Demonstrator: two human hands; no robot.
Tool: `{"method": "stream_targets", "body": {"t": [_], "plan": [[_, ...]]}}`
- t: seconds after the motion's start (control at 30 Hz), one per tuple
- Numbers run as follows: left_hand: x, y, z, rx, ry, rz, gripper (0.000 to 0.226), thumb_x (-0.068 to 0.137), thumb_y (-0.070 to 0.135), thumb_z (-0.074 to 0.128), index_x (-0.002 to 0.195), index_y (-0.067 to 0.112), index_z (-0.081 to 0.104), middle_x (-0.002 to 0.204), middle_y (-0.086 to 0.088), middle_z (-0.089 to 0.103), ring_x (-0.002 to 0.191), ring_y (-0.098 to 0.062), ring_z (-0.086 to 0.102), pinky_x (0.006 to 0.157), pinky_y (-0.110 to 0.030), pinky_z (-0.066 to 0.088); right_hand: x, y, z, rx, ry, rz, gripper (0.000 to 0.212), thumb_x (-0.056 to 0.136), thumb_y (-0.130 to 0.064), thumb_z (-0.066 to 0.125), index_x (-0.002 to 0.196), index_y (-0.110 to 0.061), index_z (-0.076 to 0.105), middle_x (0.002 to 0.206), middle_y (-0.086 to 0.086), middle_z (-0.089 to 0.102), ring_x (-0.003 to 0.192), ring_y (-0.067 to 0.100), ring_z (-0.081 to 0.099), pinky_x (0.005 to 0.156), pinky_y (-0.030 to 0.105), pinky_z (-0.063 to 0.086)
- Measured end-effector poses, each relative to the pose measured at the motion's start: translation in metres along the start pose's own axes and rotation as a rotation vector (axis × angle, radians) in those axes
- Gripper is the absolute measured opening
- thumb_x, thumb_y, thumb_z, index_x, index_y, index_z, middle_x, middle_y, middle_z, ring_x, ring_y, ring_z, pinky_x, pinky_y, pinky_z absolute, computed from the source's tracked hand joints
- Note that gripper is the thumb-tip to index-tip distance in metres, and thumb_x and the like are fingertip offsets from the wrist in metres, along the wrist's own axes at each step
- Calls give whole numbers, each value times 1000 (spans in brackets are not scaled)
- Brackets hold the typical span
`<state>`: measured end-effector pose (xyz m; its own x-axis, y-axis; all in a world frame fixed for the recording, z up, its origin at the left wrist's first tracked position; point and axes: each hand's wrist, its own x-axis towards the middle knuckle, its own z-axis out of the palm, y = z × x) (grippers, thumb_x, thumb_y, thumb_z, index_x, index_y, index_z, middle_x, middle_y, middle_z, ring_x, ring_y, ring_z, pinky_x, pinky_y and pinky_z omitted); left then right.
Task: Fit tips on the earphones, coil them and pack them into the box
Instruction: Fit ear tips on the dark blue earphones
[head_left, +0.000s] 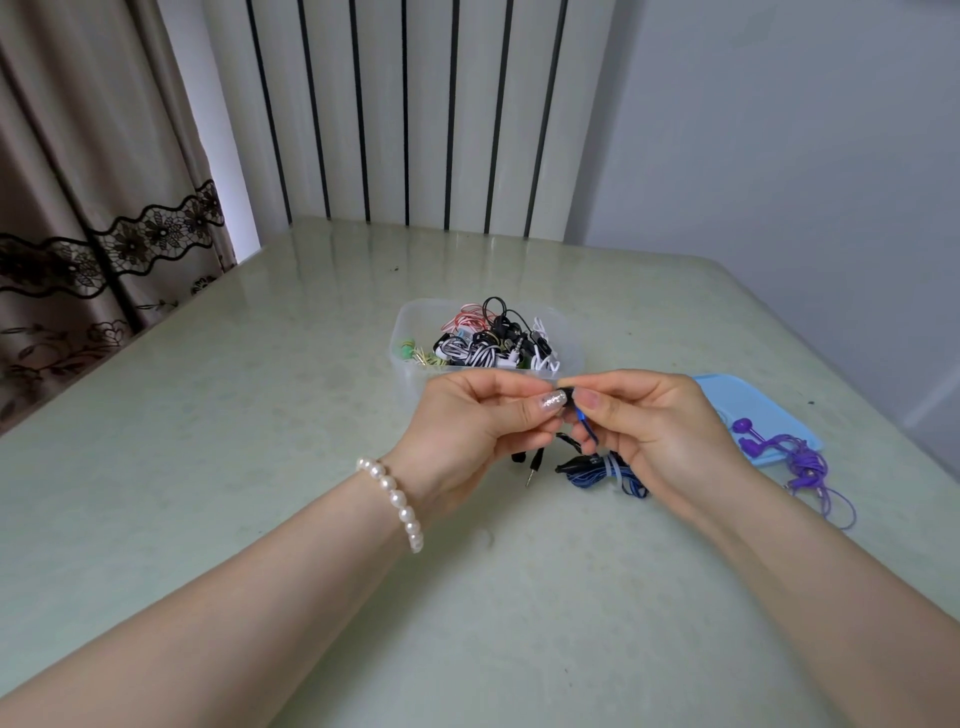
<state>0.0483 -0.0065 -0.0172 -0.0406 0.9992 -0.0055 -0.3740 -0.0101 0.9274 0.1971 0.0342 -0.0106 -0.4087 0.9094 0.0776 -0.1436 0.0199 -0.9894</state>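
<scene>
Between both hands, raised above the desk (260, 415), a small black earbud (567, 396) is held; left hand (483, 421) and right hand (649, 421) pinch it (grip tight, presumably seating a tip), blue cable (605, 470) trailing before the clear plastic box (410, 332).

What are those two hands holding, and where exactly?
Both hands pinch one small black earbud of the blue earphones: left hand on its left end, right hand at its stem, where the blue cord leaves it.
</scene>
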Motion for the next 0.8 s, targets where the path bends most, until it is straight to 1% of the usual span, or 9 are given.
{"method": "stream_targets", "body": {"t": [0.07,0.17,0.27,0.37,0.43,0.53,0.6,0.7,0.8], "plan": [[0,0,-1,89,-12,78,8,62,1,68,69,3,66,58,-8,67,51,-12,63,53,-19,53,-1,-2,0,11,-39,22,23,64,-8,61,83,2,70,60,11,64,49,16,53,45,21,45],[-1,2,-2,249,-16,239,11,64,-7,69,65,2,64,51,-2,65,49,-10,62,53,-19,52,-4,-6,2,6,-64,50,15,64,-6,60,68,-6,74,56,11,64,43,14,52,41,19,43],[-2,2,-1,305,11,316,15,64,-10,69,63,4,63,49,1,64,48,-9,64,54,-19,53,-5,-4,6,-64,-26,4,13,72,1,60,73,-6,71,53,8,64,41,12,50,39,19,40],[-1,-1,0,317,34,315,12,65,-10,70,65,1,65,52,0,66,50,-10,64,54,-19,53,-6,-4,8,-167,17,-86,17,77,7,58,75,-6,69,51,5,63,41,11,50,39,18,39],[-1,2,-1,282,20,241,9,64,-8,70,66,-1,65,54,-4,67,50,-11,64,54,-19,53,-6,-7,7,-187,6,-114,18,77,8,59,74,-7,69,51,4,63,41,10,50,39,18,39],[-1,5,-2,52,-70,-63,7,64,-2,65,61,4,66,55,-7,66,49,-11,64,48,-17,53,-8,-10,5,-172,-66,-140,16,71,2,62,75,-10,72,53,6,63,44,12,51,39,18,40],[-1,5,-3,-59,-113,-224,18,68,-2,59,56,7,69,55,-7,66,48,-9,64,46,-16,52,-8,-10,3,-166,-109,-160,14,64,-6,63,72,-11,75,54,6,63,45,12,52,40,19,41],[0,2,-3,-120,-146,-294,18,63,2,58,54,9,71,53,-5,65,47,-8,64,45,-16,52,-8,-10,2,-159,-138,-163,15,63,-8,63,70,-14,75,54,5,64,44,12,52,40,19,41],[1,2,-4,-103,-160,-257,16,61,1,58,53,9,69,56,-7,66,47,-9,64,46,-17,53,-8,-10,3,-128,-142,-132,16,63,-9,62,70,-15,76,55,5,65,43,12,51,39,19,39]]}}
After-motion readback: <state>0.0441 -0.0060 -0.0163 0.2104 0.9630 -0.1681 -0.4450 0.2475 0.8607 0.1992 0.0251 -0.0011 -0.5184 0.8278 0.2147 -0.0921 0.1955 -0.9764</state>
